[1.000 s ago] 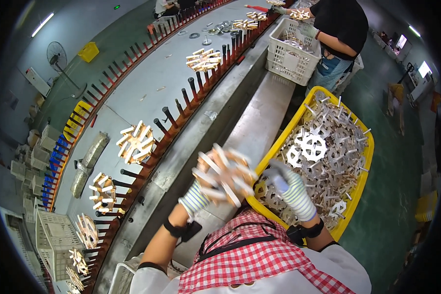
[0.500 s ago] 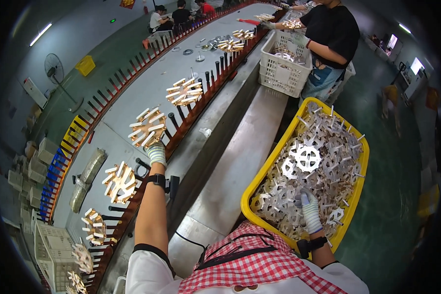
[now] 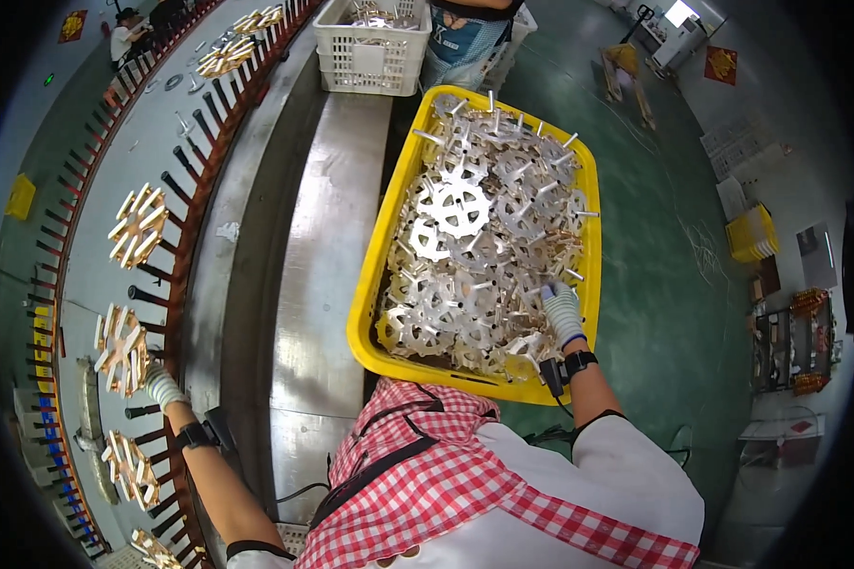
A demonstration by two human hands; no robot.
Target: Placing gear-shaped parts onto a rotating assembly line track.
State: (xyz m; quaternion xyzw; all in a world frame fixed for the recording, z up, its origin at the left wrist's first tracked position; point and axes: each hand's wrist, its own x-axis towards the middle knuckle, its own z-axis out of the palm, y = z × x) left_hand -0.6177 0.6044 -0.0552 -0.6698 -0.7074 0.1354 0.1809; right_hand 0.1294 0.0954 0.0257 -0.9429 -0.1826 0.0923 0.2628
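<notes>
My left hand (image 3: 164, 387), in a striped glove, grips the right edge of a copper-coloured wheel-shaped part (image 3: 121, 351) with pale bars across it. Some of its fingers are hidden behind that part, which lies over the grey table. My right hand (image 3: 564, 313), gloved too, reaches into the right side of a yellow tub (image 3: 359, 327) heaped with silver toothed metal plates (image 3: 460, 209) with pins. Its fingers are bent in among the plates; what they hold, if anything, cannot be made out.
Black-handled pegs (image 3: 147, 296) line the brown table edge. More copper-coloured parts (image 3: 138, 226) lie along the grey table. A white crate (image 3: 370, 57) stands ahead in front of a person in a blue apron (image 3: 455, 43). A steel ledge (image 3: 327, 237) runs between table and tub.
The view has swung to the right and down. My right hand has shifted toward the tub's right side. My left hand stays at the same copper-coloured part.
</notes>
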